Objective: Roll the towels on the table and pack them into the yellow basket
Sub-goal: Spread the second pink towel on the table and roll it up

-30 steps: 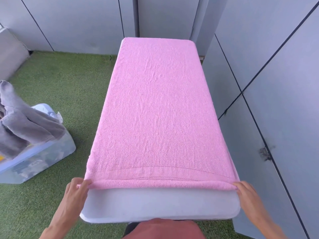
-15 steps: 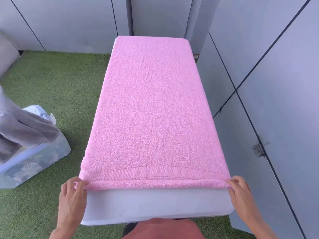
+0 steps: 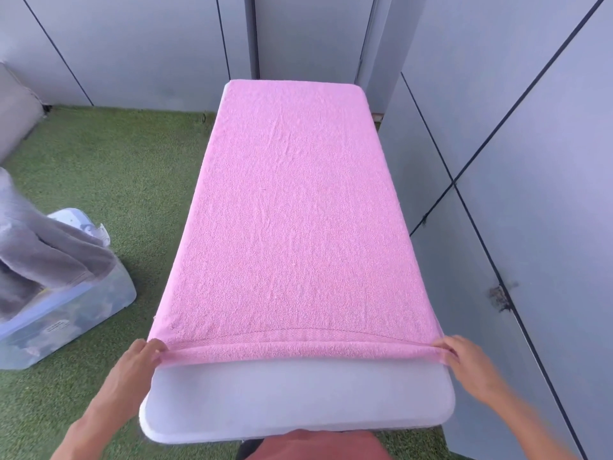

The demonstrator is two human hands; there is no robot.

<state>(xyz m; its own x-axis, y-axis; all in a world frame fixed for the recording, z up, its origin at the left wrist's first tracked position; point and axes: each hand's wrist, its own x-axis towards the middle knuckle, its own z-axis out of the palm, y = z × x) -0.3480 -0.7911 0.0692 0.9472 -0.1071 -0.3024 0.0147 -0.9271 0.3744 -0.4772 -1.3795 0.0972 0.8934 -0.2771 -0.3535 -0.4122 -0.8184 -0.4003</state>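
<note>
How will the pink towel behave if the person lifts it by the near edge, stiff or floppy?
Probably floppy: the pink towel lies flat with soft wrinkles and drapes over the table sides. Its near edge already curls into a thin roll where the left hand and right hand pinch it. The terry pile likely resists slipping.

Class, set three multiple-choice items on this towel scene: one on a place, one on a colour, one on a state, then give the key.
1. Where is the clear plastic bin?
A. on the grass left of the table
B. on the table
C. right of the table

2. What colour is the towel on the table?
A. grey
B. pink
C. yellow

3. How does the towel lie?
A. fully rolled
B. spread flat, near edge turned
C. bunched up

Key: A, it stands on the turf; B, plainly pink; B, the left hand and right hand pinch only the near corners.
</note>
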